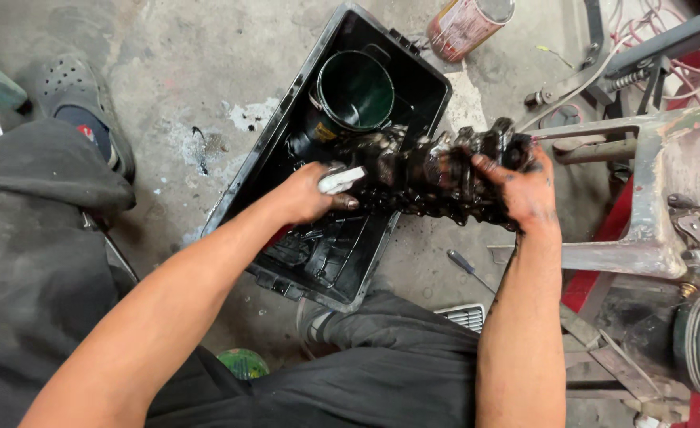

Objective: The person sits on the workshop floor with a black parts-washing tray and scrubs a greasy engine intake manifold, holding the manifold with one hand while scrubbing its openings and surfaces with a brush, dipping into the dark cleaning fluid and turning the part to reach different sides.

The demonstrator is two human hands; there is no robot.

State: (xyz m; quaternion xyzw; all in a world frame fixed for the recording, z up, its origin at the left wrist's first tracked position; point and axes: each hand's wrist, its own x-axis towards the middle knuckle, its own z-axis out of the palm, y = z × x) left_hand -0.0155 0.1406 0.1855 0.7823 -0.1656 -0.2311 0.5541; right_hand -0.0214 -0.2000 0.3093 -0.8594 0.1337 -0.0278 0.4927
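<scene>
Concrete floor (183, 71), black tray (425, 75), green tin (358, 91), screwdriver (465, 265).

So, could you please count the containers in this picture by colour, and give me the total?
Black oily tray, open, on the floor: 1
Dark green bucket, standing inside the tray: 1
Reddish can, on the floor beyond the tray: 1
Total: 3

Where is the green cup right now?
In the head view, the green cup stands in the far end of the black tray, just beyond the oily engine part held over it.
</scene>
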